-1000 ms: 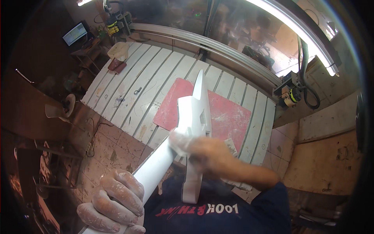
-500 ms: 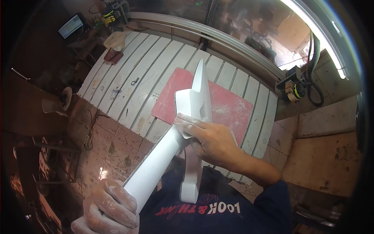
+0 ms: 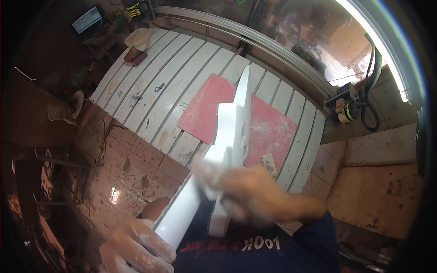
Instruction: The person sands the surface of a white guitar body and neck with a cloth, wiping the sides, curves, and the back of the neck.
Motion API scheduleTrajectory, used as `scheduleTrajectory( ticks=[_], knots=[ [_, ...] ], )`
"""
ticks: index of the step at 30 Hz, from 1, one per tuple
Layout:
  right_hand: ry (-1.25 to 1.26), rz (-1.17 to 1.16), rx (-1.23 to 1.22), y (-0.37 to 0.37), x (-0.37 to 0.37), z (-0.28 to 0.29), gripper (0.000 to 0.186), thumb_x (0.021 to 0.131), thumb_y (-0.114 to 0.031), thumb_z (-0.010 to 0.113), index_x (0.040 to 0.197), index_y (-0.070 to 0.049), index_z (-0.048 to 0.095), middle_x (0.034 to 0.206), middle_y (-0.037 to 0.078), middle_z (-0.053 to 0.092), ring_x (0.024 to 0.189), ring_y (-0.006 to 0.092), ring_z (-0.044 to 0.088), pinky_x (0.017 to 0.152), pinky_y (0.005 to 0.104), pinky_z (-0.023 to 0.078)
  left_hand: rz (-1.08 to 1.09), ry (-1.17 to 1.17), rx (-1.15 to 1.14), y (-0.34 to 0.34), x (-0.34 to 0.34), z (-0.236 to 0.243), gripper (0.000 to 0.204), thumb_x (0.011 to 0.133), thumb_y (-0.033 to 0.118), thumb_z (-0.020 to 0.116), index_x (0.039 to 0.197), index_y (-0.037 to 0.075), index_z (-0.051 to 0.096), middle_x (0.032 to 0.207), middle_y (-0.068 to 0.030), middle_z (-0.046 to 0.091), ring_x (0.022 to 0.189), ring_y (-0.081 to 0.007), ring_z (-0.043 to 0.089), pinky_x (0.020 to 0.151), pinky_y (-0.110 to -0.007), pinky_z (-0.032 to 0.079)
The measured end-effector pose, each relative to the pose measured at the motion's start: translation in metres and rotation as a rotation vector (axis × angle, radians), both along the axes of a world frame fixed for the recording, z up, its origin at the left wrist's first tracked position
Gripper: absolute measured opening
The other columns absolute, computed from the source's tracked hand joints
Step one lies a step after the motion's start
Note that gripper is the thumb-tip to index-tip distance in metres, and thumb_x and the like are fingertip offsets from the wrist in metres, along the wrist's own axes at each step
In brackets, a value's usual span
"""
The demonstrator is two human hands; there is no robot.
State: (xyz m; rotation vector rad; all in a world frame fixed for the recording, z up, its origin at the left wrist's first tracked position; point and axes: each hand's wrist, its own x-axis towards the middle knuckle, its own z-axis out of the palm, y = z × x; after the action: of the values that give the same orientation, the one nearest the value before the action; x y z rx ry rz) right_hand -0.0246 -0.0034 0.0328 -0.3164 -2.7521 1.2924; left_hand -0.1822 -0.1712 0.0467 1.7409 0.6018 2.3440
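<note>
A white guitar (image 3: 230, 125), with a pointed horn at the top and cut-out pockets in its body, is held up in front of me. My left hand (image 3: 139, 248), dusted white, is wrapped round its neck (image 3: 175, 218) at the bottom left. My right hand (image 3: 241, 191) is blurred at the joint of neck and body, its fingers closed against that part; whatever is in them I cannot make out. Behind the guitar, a dusty red board (image 3: 198, 111) lies on a white slatted table (image 3: 154, 104), with a small pale piece (image 3: 268, 164) at the board's near edge.
A metal gantry rail (image 3: 205, 22) runs behind the table, with a machine head (image 3: 343, 109) at the right. A cream container (image 3: 136, 38) sits on the table's far left. A monitor (image 3: 86, 20), a fan (image 3: 73, 104), a metal rack (image 3: 59, 177) and wooden panels (image 3: 368, 191) stand around.
My right hand went up along the joint and has come back down toward me, now blurred. The guitar's horn sits higher in view; my left hand still grips the neck.
</note>
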Motion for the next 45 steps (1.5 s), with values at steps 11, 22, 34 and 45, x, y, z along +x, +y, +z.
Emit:
scheduleTrajectory(
  ticks=[11, 22, 34, 45],
  knots=[
    [-0.231, -0.052, 0.123, 0.016, -0.007, -0.023, 0.059, 0.077, -0.007, 0.067, 0.135, -0.012, 0.057, 0.134, 0.013, 0.062, 0.087, 0.0302, 0.071, 0.078, 0.0379, 0.060, 0.002, 0.001, 0.008, 0.003, 0.003, 0.000, 0.036, 0.077, 0.005, 0.078, 0.096, 0.018, 0.050, 0.066, 0.0020, 0.058, 0.052, -0.0095, 0.060, 0.048, -0.026, 0.049],
    [0.346, 0.073, 0.311, -0.028, 0.001, -0.001, 0.064, 0.078, -0.009, 0.068, 0.139, -0.011, 0.051, 0.133, 0.014, 0.060, 0.083, 0.0273, 0.071, 0.070, 0.0356, 0.059, -0.026, 0.026, 0.045, 0.010, -0.004, 0.017, 0.042, 0.072, -0.003, 0.080, 0.093, 0.015, 0.048, 0.066, 0.0032, 0.059, 0.054, -0.0093, 0.061, 0.053, -0.024, 0.048],
    [0.195, -0.280, 0.379, -0.024, -0.004, -0.053, 0.068, 0.080, -0.009, 0.066, 0.144, -0.002, 0.043, 0.129, 0.017, 0.059, 0.072, 0.0249, 0.066, 0.055, 0.0373, 0.054, 0.009, -0.004, 0.076, 0.033, -0.013, 0.017, 0.037, 0.070, 0.012, 0.077, 0.092, 0.016, 0.048, 0.068, 0.0047, 0.056, 0.056, -0.0040, 0.059, 0.060, -0.019, 0.048],
    [0.045, -0.274, 0.444, -0.050, 0.016, -0.046, 0.071, 0.079, -0.007, 0.066, 0.145, 0.001, 0.040, 0.141, 0.020, 0.053, 0.072, 0.0257, 0.065, 0.060, 0.0369, 0.054, 0.069, 0.023, -0.059, 0.024, -0.009, 0.019, 0.035, 0.069, 0.010, 0.072, 0.092, 0.014, 0.046, 0.071, 0.0033, 0.052, 0.055, -0.0056, 0.055, 0.061, -0.021, 0.047]
  ],
)
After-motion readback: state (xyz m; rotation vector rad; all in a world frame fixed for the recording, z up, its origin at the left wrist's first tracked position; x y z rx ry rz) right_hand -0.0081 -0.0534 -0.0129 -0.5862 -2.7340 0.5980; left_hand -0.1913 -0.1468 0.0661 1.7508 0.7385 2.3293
